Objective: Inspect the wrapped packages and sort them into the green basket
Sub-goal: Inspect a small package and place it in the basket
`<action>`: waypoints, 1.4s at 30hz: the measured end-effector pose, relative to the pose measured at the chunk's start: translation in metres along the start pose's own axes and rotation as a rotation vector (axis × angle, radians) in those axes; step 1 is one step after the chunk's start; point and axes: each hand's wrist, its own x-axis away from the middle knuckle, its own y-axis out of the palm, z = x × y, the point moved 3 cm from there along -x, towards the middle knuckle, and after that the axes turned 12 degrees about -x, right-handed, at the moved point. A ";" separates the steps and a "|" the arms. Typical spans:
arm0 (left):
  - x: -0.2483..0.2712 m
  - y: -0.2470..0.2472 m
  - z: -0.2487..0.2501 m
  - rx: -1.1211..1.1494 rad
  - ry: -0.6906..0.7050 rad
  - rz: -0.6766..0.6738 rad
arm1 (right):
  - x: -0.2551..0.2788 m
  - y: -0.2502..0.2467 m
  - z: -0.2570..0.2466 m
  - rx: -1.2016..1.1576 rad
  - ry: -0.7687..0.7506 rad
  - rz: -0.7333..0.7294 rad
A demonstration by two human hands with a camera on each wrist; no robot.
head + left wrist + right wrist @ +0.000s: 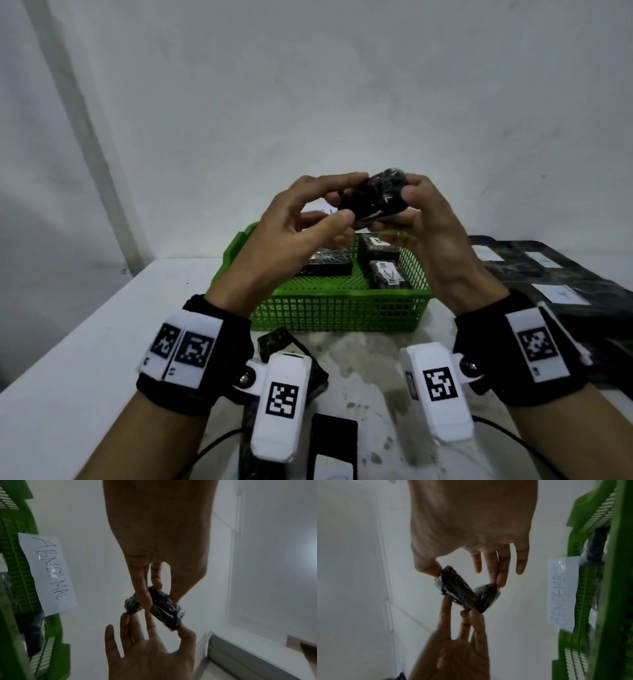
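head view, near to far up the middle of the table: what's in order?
Black package with white label at the bottom edge → bare stained table → green basket → wrapped packages inside it → black wrapped package held up by the left hand and right hand → wall.

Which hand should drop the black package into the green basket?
Probably the right hand: its thumb and fingers span the package end to end above the green basket. The left hand pinches only its middle.
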 end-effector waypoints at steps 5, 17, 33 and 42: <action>-0.002 0.005 -0.004 0.192 -0.239 0.017 | 0.003 0.001 -0.002 0.016 -0.078 -0.088; -0.001 0.005 -0.010 0.383 -0.246 -0.084 | 0.002 -0.002 -0.009 0.148 0.061 -0.118; 0.001 0.009 -0.013 0.087 -0.114 -0.077 | 0.005 0.001 -0.022 0.092 0.026 -0.049; 0.002 0.013 -0.017 -0.091 0.031 -0.006 | 0.009 0.005 -0.006 -0.068 0.412 -0.260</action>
